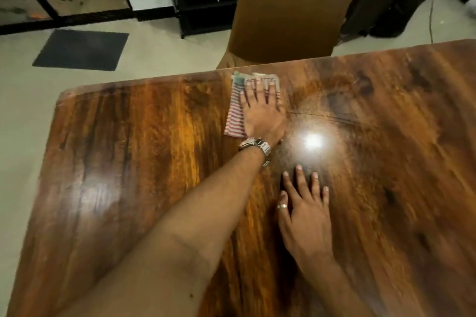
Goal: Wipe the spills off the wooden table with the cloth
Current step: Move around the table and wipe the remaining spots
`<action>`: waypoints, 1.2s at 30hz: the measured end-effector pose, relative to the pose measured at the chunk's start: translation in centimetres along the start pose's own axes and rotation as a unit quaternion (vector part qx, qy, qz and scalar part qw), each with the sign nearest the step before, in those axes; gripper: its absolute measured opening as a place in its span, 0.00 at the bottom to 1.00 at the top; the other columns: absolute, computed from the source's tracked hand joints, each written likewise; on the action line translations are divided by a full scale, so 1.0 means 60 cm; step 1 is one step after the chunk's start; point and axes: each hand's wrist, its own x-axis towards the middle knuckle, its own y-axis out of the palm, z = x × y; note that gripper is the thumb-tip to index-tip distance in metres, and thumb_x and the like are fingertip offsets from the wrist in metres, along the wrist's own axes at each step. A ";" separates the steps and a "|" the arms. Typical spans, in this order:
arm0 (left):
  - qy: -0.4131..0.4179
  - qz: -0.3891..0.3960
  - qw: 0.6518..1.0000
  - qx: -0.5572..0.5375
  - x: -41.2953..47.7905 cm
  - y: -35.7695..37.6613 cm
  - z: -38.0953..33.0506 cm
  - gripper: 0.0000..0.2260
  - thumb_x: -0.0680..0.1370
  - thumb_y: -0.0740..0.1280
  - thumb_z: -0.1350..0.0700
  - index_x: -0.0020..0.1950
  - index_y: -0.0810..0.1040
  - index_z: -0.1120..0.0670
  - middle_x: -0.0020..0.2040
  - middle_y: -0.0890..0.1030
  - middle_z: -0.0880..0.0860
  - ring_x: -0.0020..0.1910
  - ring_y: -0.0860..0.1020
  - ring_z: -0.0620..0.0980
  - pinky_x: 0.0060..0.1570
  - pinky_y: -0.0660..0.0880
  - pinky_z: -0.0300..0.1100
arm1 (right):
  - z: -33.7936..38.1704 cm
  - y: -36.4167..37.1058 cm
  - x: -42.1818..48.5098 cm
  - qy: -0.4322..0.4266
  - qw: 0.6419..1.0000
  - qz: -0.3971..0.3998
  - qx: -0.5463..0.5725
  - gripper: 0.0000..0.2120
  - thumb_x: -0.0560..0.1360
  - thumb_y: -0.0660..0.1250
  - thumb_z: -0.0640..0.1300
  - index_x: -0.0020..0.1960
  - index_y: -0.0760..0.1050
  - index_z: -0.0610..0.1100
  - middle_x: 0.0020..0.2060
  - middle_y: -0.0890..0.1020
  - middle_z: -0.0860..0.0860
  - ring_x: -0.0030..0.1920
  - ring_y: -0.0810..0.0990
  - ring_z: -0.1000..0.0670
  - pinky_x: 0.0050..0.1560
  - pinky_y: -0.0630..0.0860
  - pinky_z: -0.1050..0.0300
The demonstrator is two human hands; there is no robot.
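The left hand [262,113] lay flat, fingers spread, pressing the striped cloth [235,116] onto the wooden table [128,149] at the far edge, toward twelve o'clock. The cloth's long axis ran twelve to six. The right hand [306,219] rested empty and flat at five o'clock, the farther of the two.

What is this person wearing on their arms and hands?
Both forearms are bare, with no sleeves in view. The left hand has a silver metal wristwatch at the wrist. The right hand has a pale ring on one finger. No gloves.
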 end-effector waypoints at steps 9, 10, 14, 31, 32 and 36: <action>0.064 0.046 0.997 -0.007 0.062 0.042 -0.244 0.27 0.86 0.48 0.46 0.85 0.50 0.50 0.85 0.48 0.58 0.83 0.46 0.63 0.81 0.43 0.61 | -0.048 -0.022 0.008 -0.015 0.994 0.077 -0.082 0.31 0.80 0.50 0.61 0.79 0.45 0.55 0.80 0.42 0.51 0.77 0.33 0.41 0.75 0.35 0.39; 0.065 0.047 0.997 -0.003 0.076 0.041 -0.249 0.27 0.86 0.48 0.46 0.85 0.50 0.50 0.85 0.48 0.58 0.83 0.46 0.62 0.81 0.42 0.61 | -0.047 -0.024 0.008 -0.013 0.994 0.078 -0.077 0.30 0.80 0.50 0.60 0.79 0.45 0.56 0.80 0.42 0.51 0.77 0.32 0.41 0.75 0.35 0.39; 0.061 0.036 0.997 -0.012 0.132 0.031 -0.249 0.27 0.86 0.48 0.45 0.85 0.50 0.49 0.85 0.49 0.57 0.83 0.46 0.62 0.81 0.43 0.59 | -0.047 -0.021 0.010 0.004 0.995 0.079 -0.067 0.30 0.80 0.50 0.59 0.79 0.47 0.56 0.79 0.40 0.51 0.77 0.32 0.41 0.75 0.34 0.39; -0.124 -0.038 0.991 -0.024 0.101 -0.119 0.311 0.25 0.86 0.49 0.46 0.81 0.64 0.53 0.82 0.60 0.59 0.82 0.55 0.61 0.81 0.48 0.57 | -0.035 -0.033 0.006 0.041 0.996 0.073 -0.030 0.27 0.80 0.46 0.58 0.78 0.48 0.60 0.78 0.42 0.59 0.79 0.40 0.48 0.77 0.44 0.43; -0.140 -0.047 0.989 -0.019 0.087 -0.131 0.358 0.24 0.86 0.49 0.46 0.80 0.65 0.54 0.82 0.61 0.59 0.82 0.55 0.61 0.81 0.48 0.57 | -0.034 -0.034 0.006 0.042 0.996 0.075 -0.029 0.27 0.80 0.48 0.58 0.78 0.48 0.60 0.77 0.42 0.59 0.79 0.40 0.48 0.77 0.44 0.43; -0.196 -0.071 0.978 -0.005 0.029 -0.171 0.529 0.23 0.87 0.49 0.48 0.80 0.65 0.54 0.82 0.61 0.60 0.82 0.55 0.62 0.81 0.48 0.57 | -0.032 -0.030 0.006 0.043 0.995 0.076 -0.052 0.27 0.80 0.53 0.55 0.78 0.52 0.58 0.76 0.45 0.59 0.79 0.46 0.45 0.76 0.48 0.40</action>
